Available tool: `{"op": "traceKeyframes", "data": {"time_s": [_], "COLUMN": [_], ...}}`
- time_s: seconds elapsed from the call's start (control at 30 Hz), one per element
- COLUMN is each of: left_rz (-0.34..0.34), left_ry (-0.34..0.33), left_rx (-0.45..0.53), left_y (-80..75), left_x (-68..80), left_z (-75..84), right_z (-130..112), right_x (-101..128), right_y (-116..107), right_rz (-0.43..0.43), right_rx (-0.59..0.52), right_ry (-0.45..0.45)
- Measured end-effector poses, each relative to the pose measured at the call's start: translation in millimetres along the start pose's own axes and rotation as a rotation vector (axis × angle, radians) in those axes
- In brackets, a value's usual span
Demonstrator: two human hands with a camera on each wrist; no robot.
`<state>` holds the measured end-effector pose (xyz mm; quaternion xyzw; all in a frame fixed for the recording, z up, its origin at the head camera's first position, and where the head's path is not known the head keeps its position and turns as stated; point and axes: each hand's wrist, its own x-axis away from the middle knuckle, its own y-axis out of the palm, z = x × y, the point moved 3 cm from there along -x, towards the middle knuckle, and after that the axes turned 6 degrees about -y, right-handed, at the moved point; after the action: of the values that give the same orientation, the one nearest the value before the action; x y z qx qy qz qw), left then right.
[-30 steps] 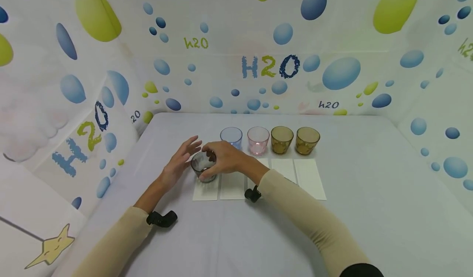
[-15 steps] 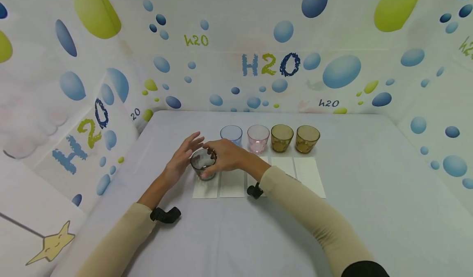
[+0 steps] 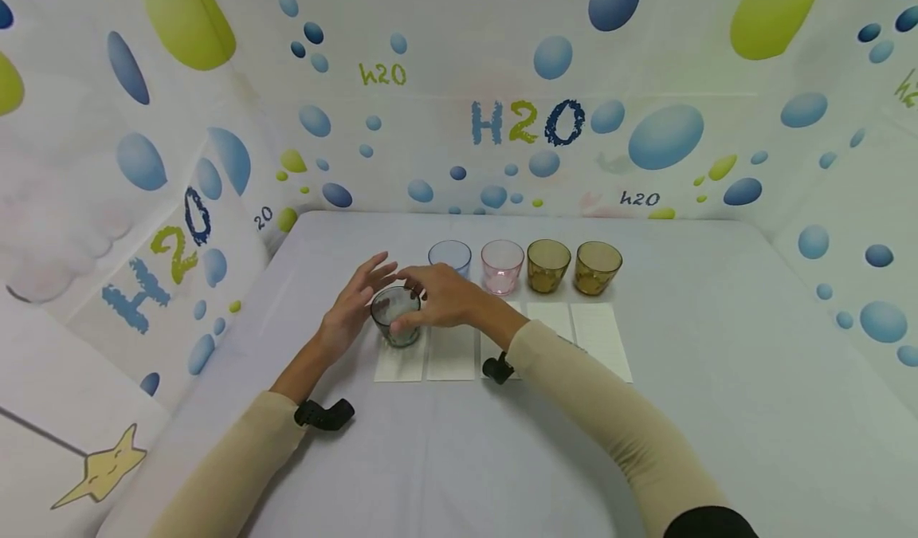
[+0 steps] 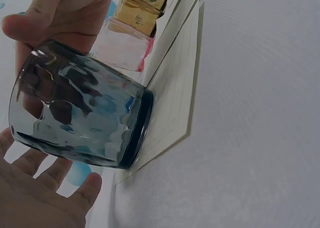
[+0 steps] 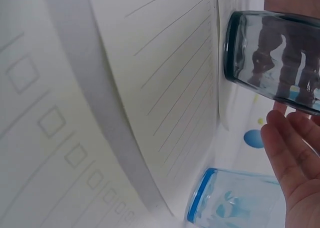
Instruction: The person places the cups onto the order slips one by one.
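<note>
The grey-blue glass point(image 3: 395, 316) stands upright on the leftmost of the white lined cards point(image 3: 400, 361), near the table's point(image 3: 717, 410) middle and a little toward nine o'clock; the left wrist view shows its base point(image 4: 137, 130) against the card point(image 4: 175, 88). Nothing can be seen inside it. The right hand point(image 3: 439, 296) reaches across from three o'clock and grasps the glass, fingers curled over its rim and far wall, thumb on the near side. The left hand point(image 3: 353, 308) sits just beside the glass at nine o'clock with fingers straight and spread, palm facing the wall of the glass; whether it touches cannot be told.

At twelve o'clock from the glass stands a row of four more glasses, all upright and looking empty: a pale blue glass point(image 3: 449, 257) just behind the right hand, then a pink glass point(image 3: 501, 266), then two amber glasses point(image 3: 548, 265) and point(image 3: 598, 267), side by side toward three o'clock. More cards lie in a row before them, running toward three o'clock, the last one point(image 3: 601, 341) below the farthest amber glass.

Both forearms, in beige sleeves point(image 3: 610, 426), stretch in from six o'clock, each wrist carrying a small black camera point(image 3: 324, 414).
</note>
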<state>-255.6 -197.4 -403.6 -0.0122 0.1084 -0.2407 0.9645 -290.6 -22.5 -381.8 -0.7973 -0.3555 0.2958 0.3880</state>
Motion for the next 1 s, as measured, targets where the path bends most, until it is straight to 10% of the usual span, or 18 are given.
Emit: {"op": "traceKeyframes", "data": {"time_s": [1.0], "left_rz": [-0.003], "left_ry": [-0.014], "left_rx": [-0.015], "left_y": [7.5], "left_x": [-0.4], "left_z": [-4.8], "right_z": [6.5], "right_x": [11.5], "right_y": [-19.7], "right_rz": [0.127], "right_rx": [-0.002], "right_ry": [-0.109]}}
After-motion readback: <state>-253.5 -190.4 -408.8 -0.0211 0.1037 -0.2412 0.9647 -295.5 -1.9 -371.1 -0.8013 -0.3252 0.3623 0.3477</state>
